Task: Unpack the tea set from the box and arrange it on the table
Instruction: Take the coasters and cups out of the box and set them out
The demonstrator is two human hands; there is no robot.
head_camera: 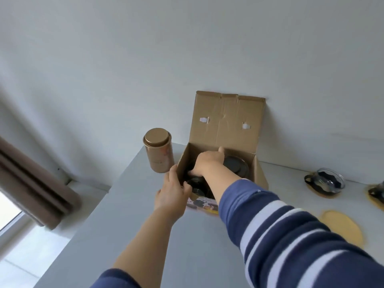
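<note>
While our left hand [172, 192] grips the box [223, 142] wall, our right hand [207, 163] reaches inside, fingers hidden, grip unknowable. Next we judge it must close on a dark cup [195, 183] and lift straight up.

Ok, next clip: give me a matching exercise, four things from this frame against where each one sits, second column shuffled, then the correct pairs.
Things:
1. gold tin
2. right hand
3. glass cup
4. left hand

Places:
A. on a yellow coaster, to the right of the cardboard box
B. reaching down inside the box
C. on the box's left wall, at its near corner
D. upright on the table, to the left of the box

Pairs: 1-D, 2-B, 3-A, 4-C
</note>
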